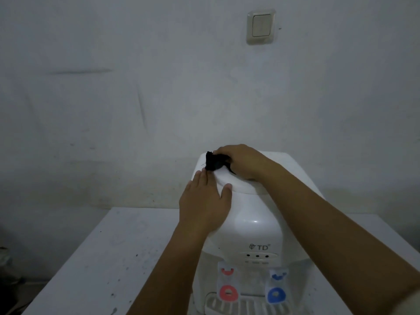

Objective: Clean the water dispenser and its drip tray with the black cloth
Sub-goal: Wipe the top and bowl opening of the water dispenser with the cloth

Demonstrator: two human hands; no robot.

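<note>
A white water dispenser [254, 228] stands on a white table, with a red tap [228, 292] and a blue tap [276, 295] on its front. The slotted drip tray [245, 306] shows at the bottom edge, partly cut off. My right hand [243, 159] grips the bunched black cloth [214, 163] and holds it against the dispenser's top, at its left side. My left hand [204, 201] lies flat with straight fingers on the upper left front of the dispenser, just below the cloth.
The white table [109, 258] carries dark specks and stretches left of the dispenser. A plain wall stands close behind, with a light switch [261, 26] high up. Dark objects sit on the floor at the far left.
</note>
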